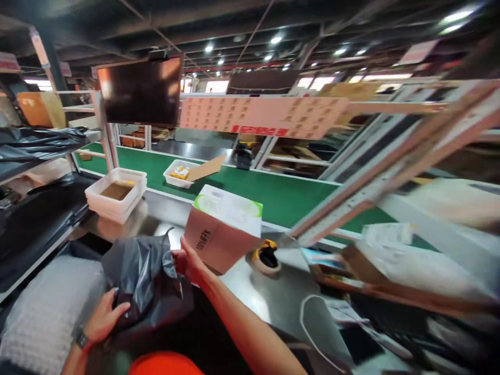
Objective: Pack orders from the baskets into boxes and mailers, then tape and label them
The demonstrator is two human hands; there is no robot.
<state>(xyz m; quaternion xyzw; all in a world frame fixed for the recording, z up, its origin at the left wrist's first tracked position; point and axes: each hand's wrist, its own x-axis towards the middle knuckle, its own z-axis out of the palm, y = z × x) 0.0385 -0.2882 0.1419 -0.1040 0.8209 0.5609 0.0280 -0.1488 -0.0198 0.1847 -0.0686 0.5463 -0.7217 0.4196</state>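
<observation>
A crumpled black plastic bag [136, 271] lies in front of me at the steel table's near edge. Its upper right edge is pinched in my right hand [191, 264], whose index finger points up along the side of a carton [222, 234]. That carton is brown with a white and green top and dark printing, and it sits tilted in view behind my right hand. My left hand [102, 316] lies on the bag's lower left side, thumb and fingers apart. Left of it is a bulky roll of bubble wrap [54, 307].
Stacked white plastic trays [116, 195] stand at the left. A green conveyor belt [281, 190] runs behind, carrying a white tray [175, 179] with yellow packets. A tape roll with a yellow part [269, 260] lies right of the carton. A slanted metal post [351, 192] rises at the right.
</observation>
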